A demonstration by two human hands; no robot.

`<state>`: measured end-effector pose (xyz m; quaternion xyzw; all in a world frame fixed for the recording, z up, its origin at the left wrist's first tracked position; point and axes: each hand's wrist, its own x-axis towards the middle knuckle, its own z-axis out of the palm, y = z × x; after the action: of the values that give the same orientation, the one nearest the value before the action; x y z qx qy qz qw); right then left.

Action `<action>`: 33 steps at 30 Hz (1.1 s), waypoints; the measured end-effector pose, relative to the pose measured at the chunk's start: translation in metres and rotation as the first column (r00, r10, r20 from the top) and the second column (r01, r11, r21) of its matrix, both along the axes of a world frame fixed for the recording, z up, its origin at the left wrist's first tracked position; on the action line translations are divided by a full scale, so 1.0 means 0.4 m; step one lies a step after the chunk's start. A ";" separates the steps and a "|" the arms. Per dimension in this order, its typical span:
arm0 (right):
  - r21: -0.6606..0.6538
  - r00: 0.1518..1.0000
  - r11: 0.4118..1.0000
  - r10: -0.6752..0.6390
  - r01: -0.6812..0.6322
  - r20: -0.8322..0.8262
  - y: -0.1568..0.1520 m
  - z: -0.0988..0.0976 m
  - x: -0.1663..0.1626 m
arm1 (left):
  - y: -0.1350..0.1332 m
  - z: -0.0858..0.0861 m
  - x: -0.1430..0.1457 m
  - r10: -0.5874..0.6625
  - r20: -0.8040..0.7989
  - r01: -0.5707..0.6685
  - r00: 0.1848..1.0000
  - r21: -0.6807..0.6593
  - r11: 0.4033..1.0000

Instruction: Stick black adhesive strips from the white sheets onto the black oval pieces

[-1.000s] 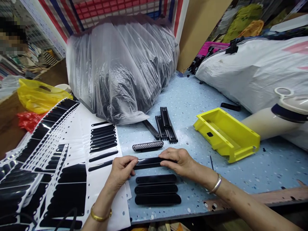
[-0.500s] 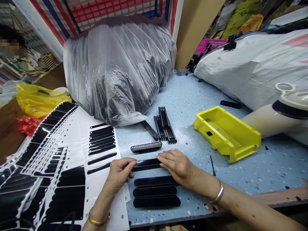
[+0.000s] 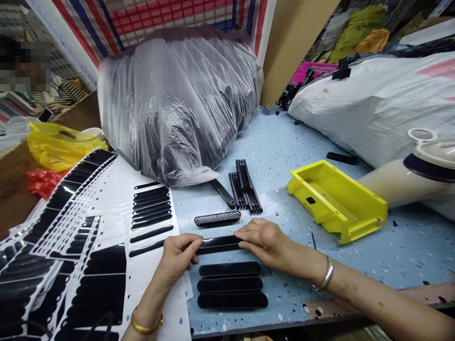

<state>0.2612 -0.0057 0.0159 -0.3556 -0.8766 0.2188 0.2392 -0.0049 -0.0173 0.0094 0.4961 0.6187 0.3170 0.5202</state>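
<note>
My left hand (image 3: 179, 258) pinches the left end of a long black glossy strip (image 3: 218, 245) lying on the blue speckled table (image 3: 373, 255). My right hand (image 3: 265, 239) presses its fingers down on the strip's right end. Just below the strip lie three black oblong pieces (image 3: 231, 285) in a row. A perforated oblong grille (image 3: 217, 218) lies just above the strip.
White sticker sheets with black oblong stickers (image 3: 88, 237) cover the left side. A big clear plastic bag of dark parts (image 3: 177, 104) stands behind. Black ribbed parts (image 3: 245, 184), a yellow plastic bin (image 3: 337, 201), a white sack (image 3: 373, 99) and a white jug (image 3: 408, 175) lie to the right.
My right hand slid a little leftward along the black strip, its fingers pressing it flat. My left hand stays pinched on the left end.
</note>
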 end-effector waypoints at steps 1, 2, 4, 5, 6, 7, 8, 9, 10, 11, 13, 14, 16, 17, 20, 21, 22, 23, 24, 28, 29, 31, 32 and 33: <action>-0.007 1.000 1.000 -0.003 0.003 -0.004 0.002 -0.002 0.002 | 0.000 0.001 0.000 -0.004 -0.003 0.004 1.000 0.005 1.000; -0.009 1.000 1.000 -0.006 0.006 -0.007 0.003 -0.005 0.004 | 0.000 0.002 0.001 -0.009 -0.005 0.009 1.000 0.011 1.000; -0.003 1.000 1.000 -0.012 0.011 -0.012 0.004 -0.015 0.008 | -0.001 0.003 0.002 -0.020 -0.011 0.021 1.000 0.021 1.000; 0.004 1.000 1.000 -0.016 0.016 -0.016 0.004 -0.021 0.010 | -0.001 0.004 0.002 -0.024 -0.014 0.024 1.000 0.025 0.999; 0.015 1.000 1.000 -0.021 0.021 -0.021 0.004 -0.026 0.012 | -0.001 0.004 0.002 -0.025 -0.016 0.025 1.000 0.027 0.999; 0.024 0.999 0.999 -0.026 0.027 -0.025 0.004 -0.031 0.013 | -0.001 0.003 0.002 -0.026 -0.017 0.027 0.999 0.029 0.999; 0.032 0.999 0.999 -0.030 0.031 -0.025 0.003 -0.035 0.014 | -0.002 0.003 0.002 -0.026 -0.019 0.026 0.999 0.032 0.999; 0.040 0.999 0.999 -0.034 0.034 -0.025 0.003 -0.038 0.014 | -0.001 0.002 0.002 -0.025 -0.020 0.026 0.999 0.034 0.999; 0.046 0.999 0.998 -0.036 0.037 -0.024 0.003 -0.040 0.014 | -0.001 0.001 0.001 -0.026 -0.021 0.026 0.999 0.037 0.999; 0.052 0.999 0.998 -0.040 0.041 -0.022 0.003 -0.042 0.013 | -0.001 0.000 0.001 -0.026 -0.021 0.027 0.999 0.040 0.999; 0.050 0.999 0.997 -0.053 0.054 -0.009 0.001 -0.043 0.012 | -0.001 0.000 0.001 -0.024 -0.022 0.025 0.999 0.047 0.999; 0.041 0.998 0.997 -0.061 0.061 -0.001 -0.001 -0.044 0.013 | -0.001 0.000 0.001 -0.025 -0.022 0.026 0.999 0.052 0.998; 0.022 0.996 0.996 -0.091 0.091 0.005 -0.006 -0.044 0.023 | -0.001 0.002 0.002 -0.027 -0.021 0.029 0.999 0.062 0.998; 0.022 0.992 0.992 -0.125 0.125 -0.004 -0.010 -0.043 0.032 | -0.001 0.002 0.003 -0.028 -0.019 0.029 0.999 0.068 0.997; 0.035 0.959 0.960 -0.277 0.279 -0.061 -0.021 -0.035 0.070 | -0.001 0.004 0.005 -0.032 -0.006 0.032 0.999 0.084 0.996; 0.026 0.942 0.944 -0.327 0.329 -0.075 -0.024 -0.030 0.081 | -0.001 0.003 0.005 -0.034 0.001 0.034 0.999 0.087 0.996; 0.006 0.926 0.929 -0.369 0.370 -0.080 -0.027 -0.025 0.089 | -0.001 0.003 0.005 -0.039 0.008 0.038 0.999 0.088 0.995; -0.018 0.914 0.917 -0.399 0.399 -0.076 -0.030 -0.019 0.092 | -0.001 0.002 0.005 -0.044 0.014 0.042 0.999 0.088 0.995; -0.041 0.904 0.907 -0.422 0.420 -0.070 -0.034 -0.015 0.091 | -0.001 0.001 0.004 -0.046 0.017 0.044 0.999 0.089 0.995; -0.113 0.886 0.883 -0.462 0.455 -0.047 -0.048 -0.010 0.043 | -0.003 -0.007 0.003 -0.038 0.023 0.036 0.999 0.109 0.993; -0.107 0.881 0.879 -0.471 0.464 -0.046 -0.049 -0.010 0.026 | -0.004 -0.010 0.003 -0.034 0.028 0.031 0.999 0.117 0.993; -0.025 0.873 0.874 -0.486 0.485 -0.043 -0.046 -0.010 -0.008 | -0.006 -0.014 0.003 -0.035 0.040 0.029 0.999 0.131 0.991; 0.036 0.877 0.876 -0.480 0.481 -0.038 -0.043 -0.008 -0.026 | -0.007 -0.017 0.003 -0.038 0.046 0.031 0.998 0.140 0.990; 0.092 0.886 0.882 -0.462 0.463 -0.029 -0.038 -0.006 -0.043 | -0.008 -0.019 0.003 -0.045 0.052 0.037 0.998 0.150 0.988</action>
<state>0.2440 -0.0207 0.0136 -0.5418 -0.7752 0.1142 0.3042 -0.0035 -0.0205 0.0020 0.5372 0.5684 0.3653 0.5049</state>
